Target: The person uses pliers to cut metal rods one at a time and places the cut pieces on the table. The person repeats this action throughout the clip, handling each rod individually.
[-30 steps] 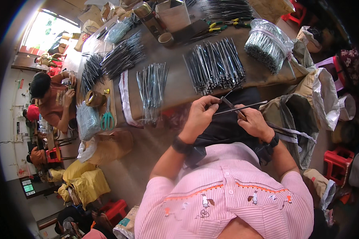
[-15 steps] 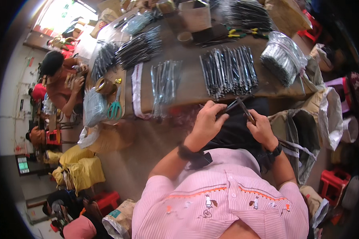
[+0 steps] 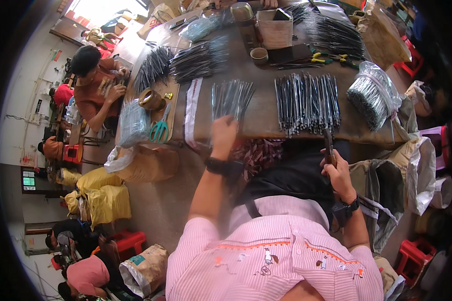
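Observation:
My right hand [image 3: 339,175] is closed around the brown handle of a slim dark metal tool [image 3: 329,143], its tip up at the table's near edge. I cannot make out the tool's exact kind. Just beyond that tip lies a wide bundle of thin dark shiny strips [image 3: 306,103], side by side. My left hand [image 3: 224,131] is over the near end of a smaller pile of thin strips in clear wrapping [image 3: 231,100]. Motion smears its fingers, so whether they hold a strip is unclear.
A white band [image 3: 191,110] lies left of the small pile, near teal-handled scissors [image 3: 159,131] and a tape roll [image 3: 150,99]. A bagged bundle [image 3: 374,95] stands at right, yellow-handled pliers [image 3: 320,58] farther back. A person [image 3: 98,88] works at the table's left side.
My left hand has moved away from the tool to the small pile on the left. My right hand has shifted slightly right and lower, still holding the tool. The view has shifted a little.

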Demonstrator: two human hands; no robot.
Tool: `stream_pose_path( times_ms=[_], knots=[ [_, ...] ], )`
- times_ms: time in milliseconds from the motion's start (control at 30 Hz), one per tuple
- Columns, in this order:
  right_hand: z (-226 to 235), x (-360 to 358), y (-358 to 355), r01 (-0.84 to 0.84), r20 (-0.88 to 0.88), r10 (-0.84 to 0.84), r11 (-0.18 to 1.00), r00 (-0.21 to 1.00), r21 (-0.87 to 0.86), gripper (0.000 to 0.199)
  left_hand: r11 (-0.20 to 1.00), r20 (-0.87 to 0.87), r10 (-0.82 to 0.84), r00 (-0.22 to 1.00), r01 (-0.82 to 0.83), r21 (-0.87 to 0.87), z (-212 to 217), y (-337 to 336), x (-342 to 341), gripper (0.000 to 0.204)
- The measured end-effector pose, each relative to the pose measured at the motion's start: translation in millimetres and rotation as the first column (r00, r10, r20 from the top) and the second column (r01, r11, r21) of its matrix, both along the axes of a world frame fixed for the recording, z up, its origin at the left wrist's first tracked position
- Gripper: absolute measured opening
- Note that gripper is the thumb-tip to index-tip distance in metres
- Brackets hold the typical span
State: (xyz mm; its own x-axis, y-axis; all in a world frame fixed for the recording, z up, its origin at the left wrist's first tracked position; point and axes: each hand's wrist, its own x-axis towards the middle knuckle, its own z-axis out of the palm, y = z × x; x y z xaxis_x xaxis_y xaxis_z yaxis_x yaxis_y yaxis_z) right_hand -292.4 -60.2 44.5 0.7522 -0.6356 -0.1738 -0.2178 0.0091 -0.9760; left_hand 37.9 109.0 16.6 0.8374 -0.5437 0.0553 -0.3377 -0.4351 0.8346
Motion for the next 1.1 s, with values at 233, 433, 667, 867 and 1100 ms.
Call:
stream_pose_path(
  times_ms=[233,433,667,867,1100],
  knots=[
    [5,-4,4,0.034,0.062,-0.046,0.983,0.997,0.182,0.034,0.991,0.305,-0.053,0.951,0.011,0.136,9,-22,-37,0.033],
    [10,-1,8,-0.017,0.133,-0.024,0.955,0.991,0.295,0.037,0.969,0.168,-0.140,0.976,0.100,0.228,-3,-83,-72,0.030],
    [4,-30,2,0.078,0.109,-0.125,0.930,0.986,0.360,0.034,0.881,0.185,-0.206,0.961,0.100,0.463,-12,-96,-54,0.031],
    [-36,-66,-33,0.250,0.187,-0.435,0.763,0.881,0.596,0.018,0.856,0.205,-0.335,0.920,0.206,0.474,-21,-92,-32,0.035],
    [-43,-84,-88,0.226,0.382,-0.749,0.567,0.542,0.792,0.020,0.934,-0.836,-0.356,0.418,0.118,-0.338,-2,-67,-26,0.020]
  ],
)
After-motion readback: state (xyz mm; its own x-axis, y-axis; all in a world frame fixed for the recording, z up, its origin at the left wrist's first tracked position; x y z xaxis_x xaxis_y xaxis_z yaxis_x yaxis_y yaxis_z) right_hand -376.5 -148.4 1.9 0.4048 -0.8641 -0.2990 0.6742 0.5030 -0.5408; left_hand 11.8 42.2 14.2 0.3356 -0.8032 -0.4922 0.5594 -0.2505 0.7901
